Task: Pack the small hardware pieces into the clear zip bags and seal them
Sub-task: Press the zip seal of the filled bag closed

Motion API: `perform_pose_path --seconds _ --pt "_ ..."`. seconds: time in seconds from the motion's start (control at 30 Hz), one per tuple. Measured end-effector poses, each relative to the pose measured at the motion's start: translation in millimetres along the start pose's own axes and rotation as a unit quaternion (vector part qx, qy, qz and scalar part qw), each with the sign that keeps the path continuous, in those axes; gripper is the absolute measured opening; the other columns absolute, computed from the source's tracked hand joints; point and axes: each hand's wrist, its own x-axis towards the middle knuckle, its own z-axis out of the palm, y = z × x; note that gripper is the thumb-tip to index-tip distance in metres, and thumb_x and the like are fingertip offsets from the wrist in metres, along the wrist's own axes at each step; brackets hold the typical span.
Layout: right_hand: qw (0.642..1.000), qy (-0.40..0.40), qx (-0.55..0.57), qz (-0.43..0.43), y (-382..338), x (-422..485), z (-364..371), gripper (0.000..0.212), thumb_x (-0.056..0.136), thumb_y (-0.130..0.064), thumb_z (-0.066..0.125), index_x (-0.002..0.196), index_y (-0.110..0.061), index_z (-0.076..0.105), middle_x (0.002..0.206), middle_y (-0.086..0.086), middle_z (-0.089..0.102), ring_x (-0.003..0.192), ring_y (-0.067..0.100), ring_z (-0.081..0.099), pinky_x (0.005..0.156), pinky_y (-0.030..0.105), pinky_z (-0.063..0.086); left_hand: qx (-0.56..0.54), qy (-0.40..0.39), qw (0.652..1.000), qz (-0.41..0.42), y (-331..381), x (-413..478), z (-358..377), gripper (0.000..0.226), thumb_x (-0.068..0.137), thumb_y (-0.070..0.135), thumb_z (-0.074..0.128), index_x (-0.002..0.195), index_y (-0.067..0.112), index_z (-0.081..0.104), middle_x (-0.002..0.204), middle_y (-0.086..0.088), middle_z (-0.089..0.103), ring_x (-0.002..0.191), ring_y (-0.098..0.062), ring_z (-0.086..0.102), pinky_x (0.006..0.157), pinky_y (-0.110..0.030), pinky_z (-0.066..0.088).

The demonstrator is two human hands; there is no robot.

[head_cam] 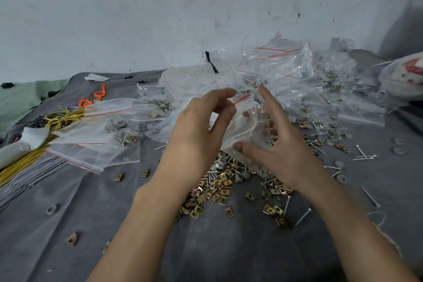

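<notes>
A creased grey cloth fills the lower frame. At upper right, a crinkled heap of clear bags with thin red lines. At centre, the hands meet on one limp zip bag – the left hand pinches its red-lined rim, and the right hand grips it, thumb in front and fingers splayed behind. Below lie brassy square clips, slim silver nails and round grey washers.
</notes>
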Motion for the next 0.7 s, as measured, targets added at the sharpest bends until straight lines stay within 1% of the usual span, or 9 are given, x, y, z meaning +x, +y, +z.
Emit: perform_pose_path --seconds 0.13,0.2,0.27,0.33,0.4,0.5,0.57,0.63,0.7 --pt "1.000 0.011 0.006 -0.002 2 1 0 0.101 0.079 -0.045 0.080 0.157 -0.048 0.015 0.115 -0.065 0.035 0.109 -0.035 0.038 0.082 -0.012 0.026 -0.018 0.012 1.000 -0.002 -1 -1 -3 0.019 0.100 0.032 0.053 0.117 0.031 0.061 0.106 0.020 0.063 0.098 0.008 0.055 0.078 -0.002 0.036" --pt "1.000 0.029 0.005 -0.007 1 2 -1 0.099 0.076 -0.053 0.077 0.153 -0.055 0.015 0.117 -0.059 0.040 0.111 -0.030 0.043 0.083 -0.010 0.028 -0.029 -0.006 0.999 -0.017 -2 -3 -6 0.018 0.099 0.042 0.053 0.115 0.034 0.058 0.109 0.020 0.061 0.100 0.005 0.056 0.076 -0.005 0.039" --pt "0.998 0.056 0.012 -0.009 0 4 -2 0.095 0.074 -0.058 0.074 0.148 -0.064 0.015 0.120 -0.051 0.046 0.112 -0.026 0.045 0.084 -0.008 0.031 -0.039 -0.039 0.997 -0.047 -5 -5 -10 0.029 0.093 0.057 0.054 0.116 0.039 0.054 0.112 0.023 0.058 0.103 0.004 0.056 0.075 -0.008 0.042" --pt "0.996 0.085 0.020 -0.011 1 5 -4 0.094 0.076 -0.056 0.075 0.149 -0.062 0.016 0.124 -0.040 0.051 0.115 -0.025 0.044 0.087 -0.007 0.031 -0.032 -0.074 0.994 -0.075 -9 -6 -11 0.041 0.085 0.067 0.057 0.117 0.041 0.051 0.110 0.025 0.058 0.102 0.004 0.057 0.071 -0.011 0.044" --pt "0.994 0.108 0.010 -0.020 2 5 -5 0.096 0.078 -0.054 0.076 0.153 -0.054 0.016 0.122 -0.042 0.049 0.116 -0.027 0.042 0.087 -0.007 0.030 -0.014 -0.094 0.992 -0.085 -12 -7 -9 0.035 0.084 0.063 0.060 0.109 0.039 0.056 0.099 0.024 0.062 0.094 0.003 0.059 0.068 -0.009 0.042" --pt "0.992 0.124 -0.002 -0.024 1 6 -5 0.096 0.080 -0.054 0.076 0.154 -0.050 0.015 0.118 -0.053 0.043 0.114 -0.030 0.040 0.086 -0.008 0.029 -0.027 -0.063 0.995 -0.075 -10 -6 -2 0.015 0.092 0.047 0.062 0.091 0.033 0.063 0.087 0.022 0.065 0.082 0.001 0.061 0.063 -0.009 0.042" --pt "0.991 0.131 0.007 -0.022 -1 7 -7 0.094 0.080 -0.064 0.072 0.153 -0.052 0.015 0.123 -0.047 0.045 0.119 -0.019 0.045 0.092 0.001 0.036 -0.058 -0.032 0.995 -0.074 -8 -2 1 0.012 0.095 0.043 0.060 0.089 0.032 0.064 0.086 0.021 0.066 0.081 0.001 0.061 0.063 -0.012 0.044" --pt "0.989 0.147 0.026 -0.016 -2 7 -9 0.089 0.080 -0.070 0.066 0.152 -0.053 0.018 0.126 -0.032 0.051 0.121 -0.002 0.053 0.096 0.015 0.042 -0.089 -0.003 0.993 -0.079 -6 3 1 0.012 0.097 0.040 0.058 0.089 0.033 0.064 0.084 0.019 0.067 0.080 -0.001 0.062 0.063 -0.014 0.045" --pt "0.985 0.166 0.057 -0.008 -5 8 -11 0.078 0.084 -0.066 0.065 0.151 -0.053 0.026 0.120 -0.033 0.054 0.111 -0.002 0.057 0.088 0.013 0.046 -0.122 0.035 0.989 -0.081 -4 9 0 0.012 0.097 0.035 0.060 0.087 0.032 0.066 0.080 0.019 0.068 0.076 0.001 0.062 0.064 -0.012 0.044"
